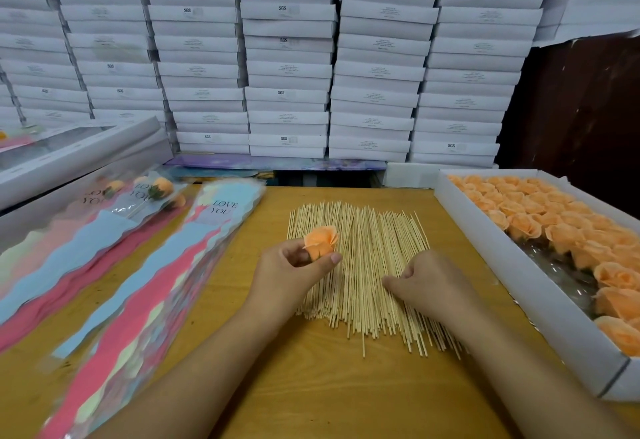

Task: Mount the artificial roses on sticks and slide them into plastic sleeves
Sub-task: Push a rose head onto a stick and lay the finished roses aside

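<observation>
My left hand [294, 268] pinches an orange artificial rose [321, 239] between thumb and fingers, just above the left side of a wide pile of thin wooden sticks [367, 248] on the wooden table [311, 386]. My right hand [426, 286] rests on the sticks with its fingers curled down onto them; whether it grips one is not clear. A stack of empty plastic sleeves [156, 286] printed "LOVE YOU" lies to the left. Further left lie sleeves holding finished roses on sticks [152, 192].
A white tray [540, 303] of several orange roses [533, 216] lies along the right edge of the table. A long white box [69, 158] sits at the far left. Stacked white boxes [287, 57] form a wall behind the table.
</observation>
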